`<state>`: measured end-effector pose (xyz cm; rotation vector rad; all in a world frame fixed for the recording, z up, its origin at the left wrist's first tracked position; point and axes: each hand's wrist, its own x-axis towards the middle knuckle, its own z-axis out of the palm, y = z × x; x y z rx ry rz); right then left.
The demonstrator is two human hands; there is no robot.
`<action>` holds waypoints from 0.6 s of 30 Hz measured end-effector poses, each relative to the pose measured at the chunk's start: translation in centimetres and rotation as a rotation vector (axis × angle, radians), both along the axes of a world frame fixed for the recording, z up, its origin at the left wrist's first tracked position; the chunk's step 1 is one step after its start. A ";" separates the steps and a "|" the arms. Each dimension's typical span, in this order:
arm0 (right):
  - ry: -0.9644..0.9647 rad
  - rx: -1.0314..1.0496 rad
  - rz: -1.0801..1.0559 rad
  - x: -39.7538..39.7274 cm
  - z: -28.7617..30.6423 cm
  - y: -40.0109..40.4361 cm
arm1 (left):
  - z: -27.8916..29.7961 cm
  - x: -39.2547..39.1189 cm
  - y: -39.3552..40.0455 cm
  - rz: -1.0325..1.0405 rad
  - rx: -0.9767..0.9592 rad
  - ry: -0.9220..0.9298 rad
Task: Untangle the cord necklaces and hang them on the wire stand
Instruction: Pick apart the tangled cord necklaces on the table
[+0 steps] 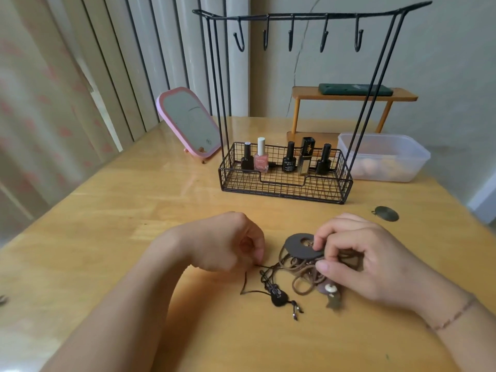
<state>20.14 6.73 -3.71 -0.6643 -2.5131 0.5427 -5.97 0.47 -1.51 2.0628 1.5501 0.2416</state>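
On the near part of the wooden table [134,210] lies a tangle of brown cord necklaces [298,275]. The right hand [359,261] pinches a dark ring-shaped pendant [300,245] at the far edge of the tangle, fingers curled over its hole. The left hand [233,242], just left of the pile, pinches a thin dark cord end [261,266] against the tabletop. A dark beaded pendant [277,298] lies nearer, and a pale round bead [330,288] sits beside the right thumb. Farther back stands the black wire stand [287,181], its five hooks [291,38] bare, nail polish bottles [261,157] in its basket. A pink-framed mirror [188,124] leans at far left; a clear plastic tub [383,157] sits at far right, a dark disc [386,213] near it.
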 end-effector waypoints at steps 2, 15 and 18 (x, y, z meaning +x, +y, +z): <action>0.031 0.027 -0.009 -0.1 0.1 -0.3 | 0.2 0.2 0.0 -0.009 0.056 -0.039; -0.214 0.054 -0.076 -0.3 -0.5 -0.2 | 0.4 -0.1 -0.7 -0.017 -0.089 0.022; -0.207 0.081 -0.082 -0.3 -0.7 -0.3 | 0.0 -0.7 -0.3 -0.027 -0.046 0.014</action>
